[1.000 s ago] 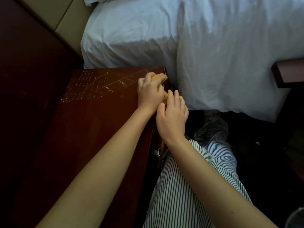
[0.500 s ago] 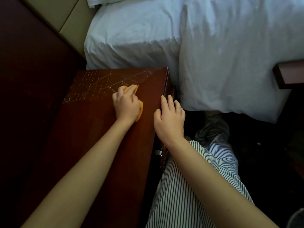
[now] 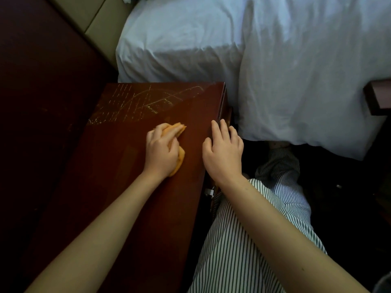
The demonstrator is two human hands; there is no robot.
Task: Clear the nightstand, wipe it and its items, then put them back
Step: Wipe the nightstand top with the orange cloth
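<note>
The dark red wooden nightstand (image 3: pixel 118 187) fills the lower left, its top bare, with pale scratch marks near the far edge. My left hand (image 3: pixel 161 152) presses a folded orange cloth (image 3: pixel 179 159) flat onto the middle of the top. My right hand (image 3: pixel 224 149) rests on the nightstand's right edge, fingers extended over the rim and holding nothing. No nightstand items are in view.
A bed with white sheets (image 3: pixel 264 66) stands right behind and beside the nightstand. A dark wooden panel (image 3: pixel 42 102) borders the left. My striped trouser leg (image 3: pixel 249 240) is close to the nightstand's right side. A dark wooden piece (image 3: pixel 378 96) juts in at the right edge.
My left hand slid the orange cloth from the far right corner back toward the middle of the top. My right hand stayed on the right edge, shifting slightly nearer.
</note>
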